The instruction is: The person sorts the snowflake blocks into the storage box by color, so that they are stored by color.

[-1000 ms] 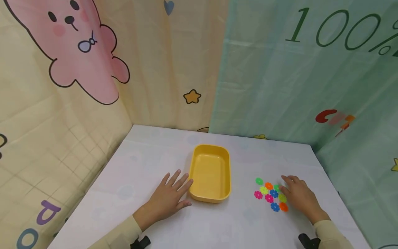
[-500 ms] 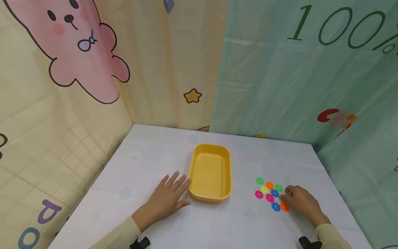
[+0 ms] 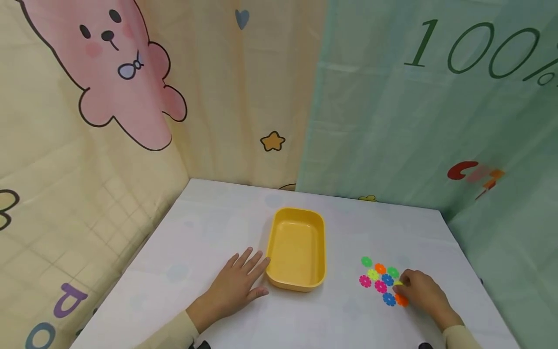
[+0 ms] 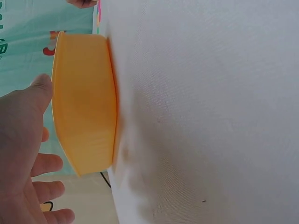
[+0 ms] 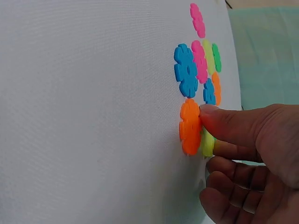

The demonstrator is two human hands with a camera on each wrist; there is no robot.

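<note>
At the left edge of a yellow rectangular tray (image 3: pixel 268 252) is my left hand (image 3: pixel 235 286), palm down with its fingers spread. In the left wrist view the thumb is beside the tray wall (image 4: pixel 86 102); whether it touches cannot be told. My right hand (image 3: pixel 423 293) pinches a yellow-green flower-shaped plastic disc (image 5: pixel 208 143) between thumb and index finger, at the right side of a loose group of such discs. The fingers hide most of that disc. Close by the thumb lies an orange disc (image 5: pixel 190 127), with a blue disc (image 5: pixel 186 71) past it.
More flat discs lie left of the right hand, among them a pink disc (image 3: pixel 365 281) and a green disc (image 3: pixel 366 261). All rest on a white table (image 3: pixel 218 218). Printed curtains (image 3: pixel 370 121) stand behind and at both sides.
My right hand has come down and nearer, its thumb and index finger closing on the yellow-green disc. The left hand stays beside the tray. The head view has tilted slightly.
</note>
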